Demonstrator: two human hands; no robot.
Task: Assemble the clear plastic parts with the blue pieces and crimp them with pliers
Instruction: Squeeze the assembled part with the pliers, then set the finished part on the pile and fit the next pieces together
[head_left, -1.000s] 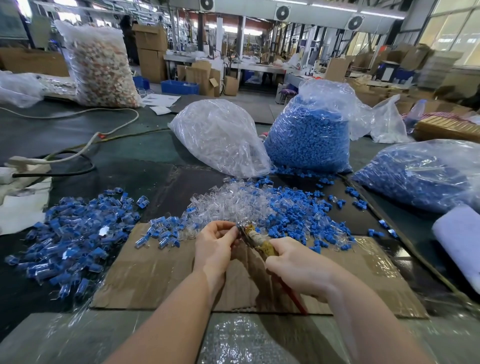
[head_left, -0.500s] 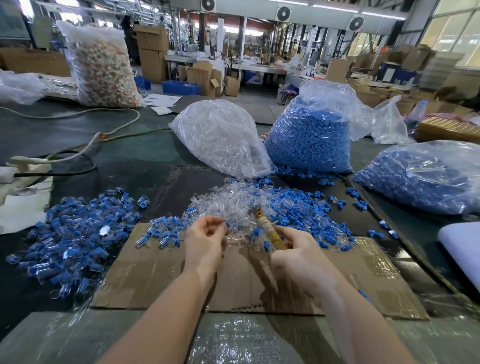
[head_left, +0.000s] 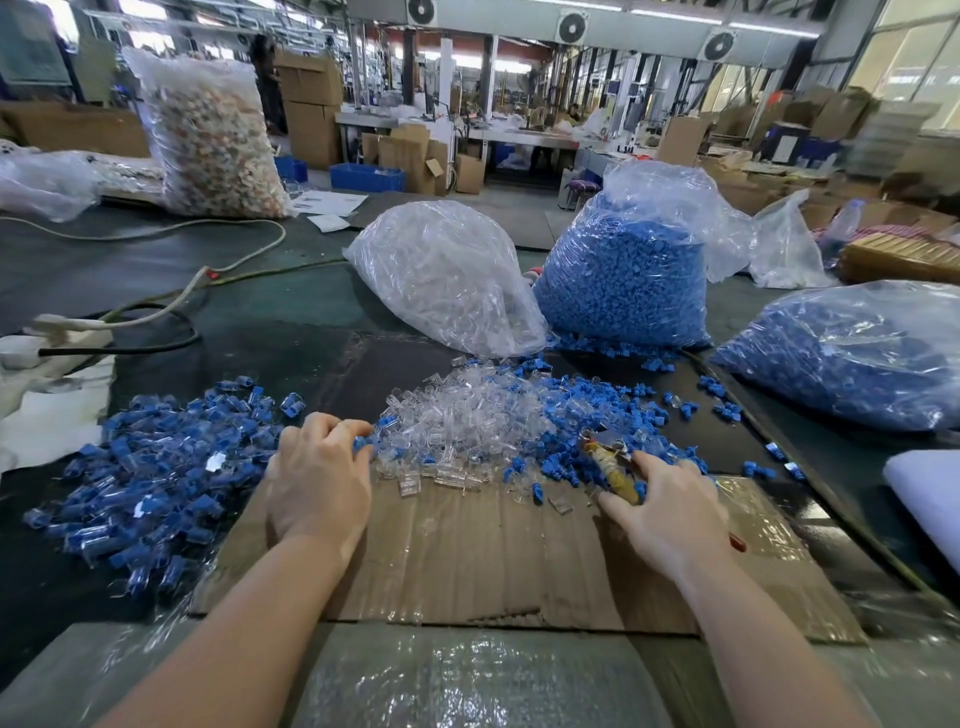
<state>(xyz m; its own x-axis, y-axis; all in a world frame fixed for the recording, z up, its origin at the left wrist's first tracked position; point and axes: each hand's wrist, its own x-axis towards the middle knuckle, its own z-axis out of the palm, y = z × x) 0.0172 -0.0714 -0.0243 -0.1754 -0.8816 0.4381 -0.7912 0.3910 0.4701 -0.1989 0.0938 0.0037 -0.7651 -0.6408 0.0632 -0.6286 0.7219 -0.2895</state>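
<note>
Blue pieces (head_left: 576, 415), right hand (head_left: 670, 514) gripping pliers (head_left: 610, 462)

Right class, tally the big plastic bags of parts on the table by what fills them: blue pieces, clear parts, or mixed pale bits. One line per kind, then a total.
Bags of blue pieces: 2
Bags of clear parts: 1
Bags of mixed pale bits: 1
Total: 4

Both bare forearms reached forward, well apart. The left hand (head_left: 317, 478) lay palm down, knuckles up, its fingers curled at the tips. The right hand (head_left: 667, 506) was turned inward, fingers wrapped in a grip, thumb pointing left.
</note>
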